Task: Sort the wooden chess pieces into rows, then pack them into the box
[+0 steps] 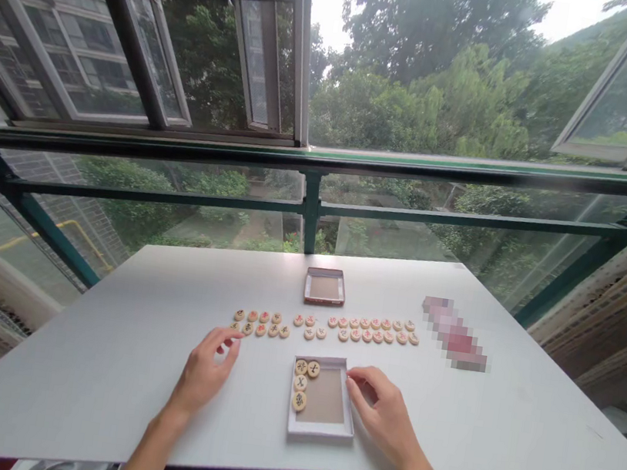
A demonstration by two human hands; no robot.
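A shallow white box lies on the table in front of me, with several Chinese chess pieces along its left side, dark characters facing up. My right hand is at the box's right rim, thumb and forefinger closed against the edge near its upper corner. My left hand is left of the box, fingers curved and thumb apart from the forefinger. Its fingertips are beside a left-hand group of chess pieces, partly covering the near row. No piece shows between them.
More chess pieces with red or black characters stretch in two rows to the right. A second shallow box with a dark rim sits farther back. A blurred pinkish item lies at right on the white table. Green railing stands behind.
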